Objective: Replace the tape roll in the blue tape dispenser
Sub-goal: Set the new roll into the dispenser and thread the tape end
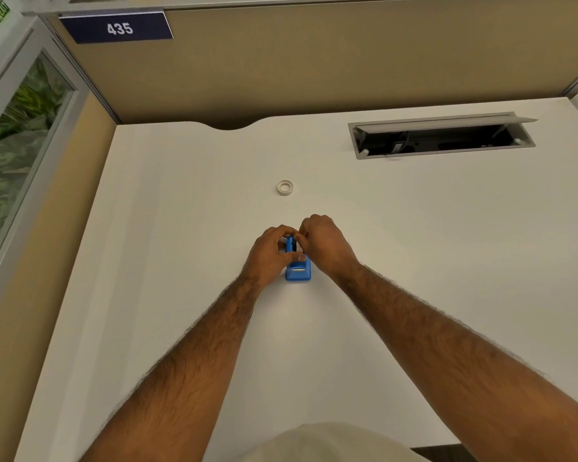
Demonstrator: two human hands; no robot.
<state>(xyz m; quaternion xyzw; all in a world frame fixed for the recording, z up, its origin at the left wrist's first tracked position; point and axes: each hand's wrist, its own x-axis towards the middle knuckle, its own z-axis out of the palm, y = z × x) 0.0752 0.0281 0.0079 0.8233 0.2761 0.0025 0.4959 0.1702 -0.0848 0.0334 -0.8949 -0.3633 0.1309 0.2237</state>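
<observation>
At mid-desk, you work the blue tape dispenser (pixel 297 266) with both hands.
Your left hand (pixel 270 251) grips its body; right hand (pixel 324 243) pinches the hub. Next: lift it out, then reach the tape roll (pixel 285 188) lying toward the far edge.

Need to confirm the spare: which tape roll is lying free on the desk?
The white tape roll lying flat beyond both hands, untouched. The other sits in the blue dispenser, gripped by left hand and right hand.

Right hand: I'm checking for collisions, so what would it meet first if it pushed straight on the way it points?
The right hand points left, so it would likely meet the left hand across the blue tape dispenser.
</observation>
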